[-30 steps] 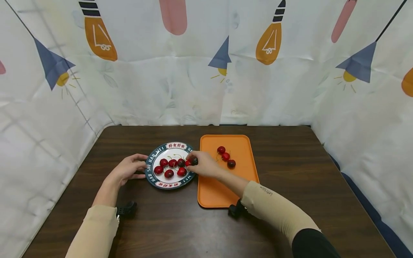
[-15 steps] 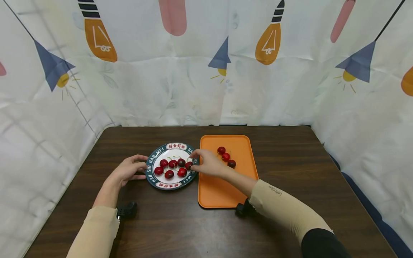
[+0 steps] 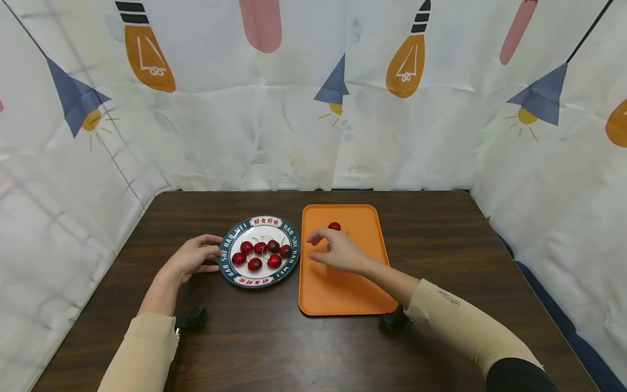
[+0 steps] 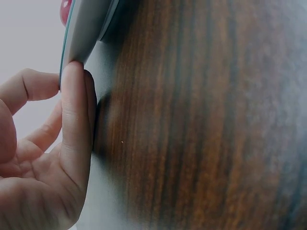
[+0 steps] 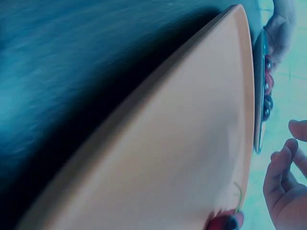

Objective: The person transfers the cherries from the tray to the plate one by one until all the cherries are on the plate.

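My left hand (image 3: 196,255) pinches the left rim of a round plate (image 3: 228,274) with a dark patterned border. In the left wrist view, one finger lies straight under the plate's rim and a bent digit touches its edge. Several dark red cherries (image 3: 274,261) with stems rest in the plate's white middle. My right hand (image 3: 340,251) hovers over an orange tray (image 3: 333,296), fingers loosely bent and thumb apart, with nothing between them. One cherry (image 3: 334,226) shows just beyond that hand on the tray; others are hidden there. The right wrist view shows red cherries (image 5: 224,221) at the tray's edge.
Plate and tray stand side by side on a dark brown wooden table (image 3: 426,245). A pale curtain (image 3: 215,136) printed with lamps and bulbs hangs behind and at both sides. Black wrist straps (image 3: 191,319) show at the cuffs.
My right hand has let go of a cherry at the plate's right side and moved right, over the tray. The left hand has stayed on the plate's rim.
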Demonstrator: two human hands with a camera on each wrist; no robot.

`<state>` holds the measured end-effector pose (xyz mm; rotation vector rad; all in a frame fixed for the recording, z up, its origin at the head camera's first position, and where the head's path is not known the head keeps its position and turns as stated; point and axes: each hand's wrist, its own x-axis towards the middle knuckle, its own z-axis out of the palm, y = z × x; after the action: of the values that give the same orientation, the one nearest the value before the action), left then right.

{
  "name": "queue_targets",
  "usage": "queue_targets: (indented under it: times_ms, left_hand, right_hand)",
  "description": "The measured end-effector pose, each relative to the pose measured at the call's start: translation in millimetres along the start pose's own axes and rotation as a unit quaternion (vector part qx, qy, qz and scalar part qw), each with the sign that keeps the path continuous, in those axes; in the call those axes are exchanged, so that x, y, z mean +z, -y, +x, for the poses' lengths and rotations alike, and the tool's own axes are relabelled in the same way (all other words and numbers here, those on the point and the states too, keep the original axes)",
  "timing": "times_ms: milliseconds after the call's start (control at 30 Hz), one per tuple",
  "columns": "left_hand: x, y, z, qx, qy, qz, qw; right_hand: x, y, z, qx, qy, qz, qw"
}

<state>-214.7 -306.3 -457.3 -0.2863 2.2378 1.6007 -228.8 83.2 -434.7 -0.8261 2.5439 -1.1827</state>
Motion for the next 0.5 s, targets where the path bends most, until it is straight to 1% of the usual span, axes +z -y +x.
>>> queue_targets:
  times_ms: [167,267,433,500]
  left_hand:
    - [0.5,-2.1,-2.3,0.000,-0.001,0.000,1.0000]
    - [1.1,-2.9,-3.4,-0.002,-0.001,0.000,1.0000]
    - [1.4,-2.3,-3.8,-0.002,-0.001,0.001,1.0000]
    - [1.4,-1.6,-3.4,0.000,-0.002,0.001,1.0000]
  right_hand:
    - [-8,-12,-11,0.009,-0.022,0.023,0.999]
    - [-13,-20,-17,0.025,-0.033,0.037,0.998]
    - [-23,-32,-25,0.057,-0.039,0.090,0.994]
    - [-26,-37,-27,0.070,-0.041,0.102,0.992]
